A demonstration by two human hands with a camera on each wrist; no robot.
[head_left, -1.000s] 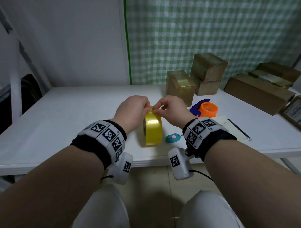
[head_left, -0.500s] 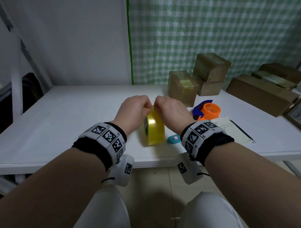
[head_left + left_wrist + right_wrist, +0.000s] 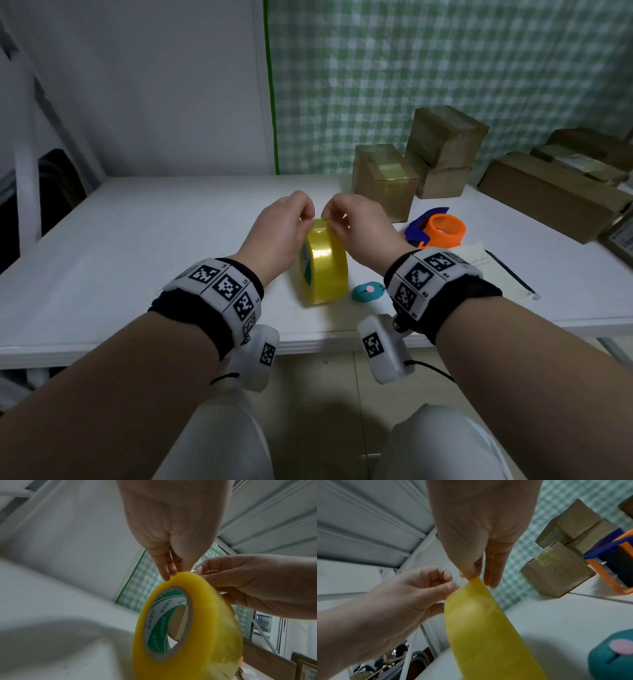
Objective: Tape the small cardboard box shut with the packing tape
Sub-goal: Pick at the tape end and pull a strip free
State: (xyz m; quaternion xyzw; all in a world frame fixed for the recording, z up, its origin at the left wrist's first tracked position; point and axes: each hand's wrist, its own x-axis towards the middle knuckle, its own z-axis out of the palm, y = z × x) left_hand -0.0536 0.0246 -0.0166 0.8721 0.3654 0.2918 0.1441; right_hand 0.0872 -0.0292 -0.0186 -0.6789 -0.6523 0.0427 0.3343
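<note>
- We see the packing tape roll (image 3: 323,263) standing on edge on the white table (image 3: 137,246), near the front edge, with both hands at its top.
- Left hand (image 3: 279,236): fingers curled, thumb and fingertips (image 3: 167,574) pressed against the top of the roll's rim from its left side. Whether they pinch a loose tape end or only steady the roll, we cannot tell.
- Right hand (image 3: 359,228): thumb and forefinger closed together at the very top of the roll, just right of the left hand's fingertips; the other fingers (image 3: 493,573) extend straight past the rim. In the right wrist view the pinch meets the yellow edge; a freed tape end is not resolvable.
- The two grips are almost touching, both over the roll's crown.
- Small cardboard box (image 3: 385,181): beyond the grip and to its right, on the table, well apart from both hands, with a glossy tape strip across its top.
- Right of the grip: orange and blue tape dispenser (image 3: 438,231); a small teal object with a pink dot (image 3: 368,291) lies just beside the roll's base.
</note>
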